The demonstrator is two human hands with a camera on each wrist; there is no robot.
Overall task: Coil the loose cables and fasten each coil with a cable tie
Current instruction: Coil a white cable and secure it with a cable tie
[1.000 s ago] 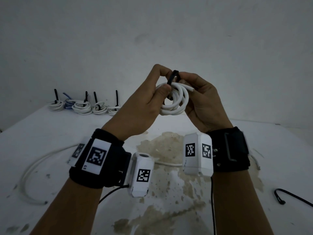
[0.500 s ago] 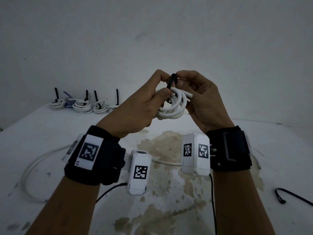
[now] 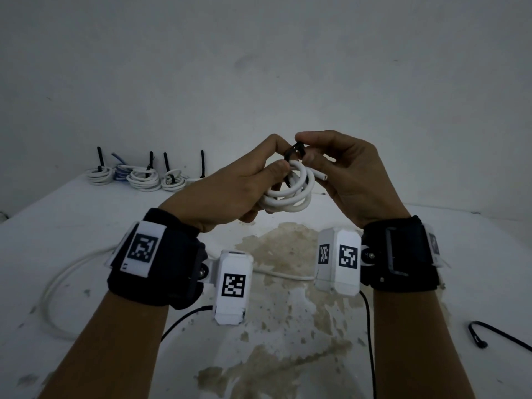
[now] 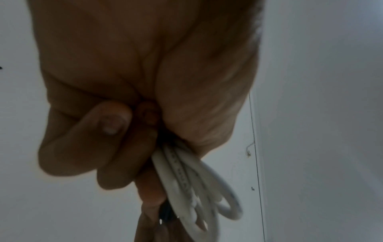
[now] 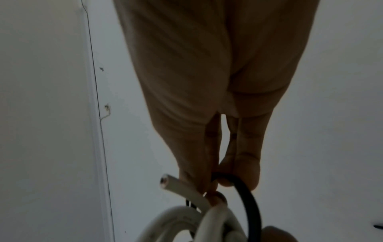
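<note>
A white cable coil [image 3: 289,191] hangs in the air between both hands above the table. My left hand [image 3: 244,188] grips its left side, thumb pressed on the loops [image 4: 186,176]. A black cable tie [image 3: 293,152] loops over the top of the coil. My right hand [image 3: 339,171] pinches that tie [image 5: 248,196] between thumb and fingers. The coil's cut end [image 3: 321,176] sticks out to the right, also seen at the cable end [image 5: 172,183] in the right wrist view.
Several tied white coils [image 3: 144,177] with upright black tie tails line the table's back left edge. A loose white cable [image 3: 66,272] curves across the left of the stained white table [image 3: 475,269]. A loose black tie [image 3: 489,335] lies at the right.
Both hands and the coil have sunk a little lower. The right fingers have shifted on the black tie at the top of the coil.
</note>
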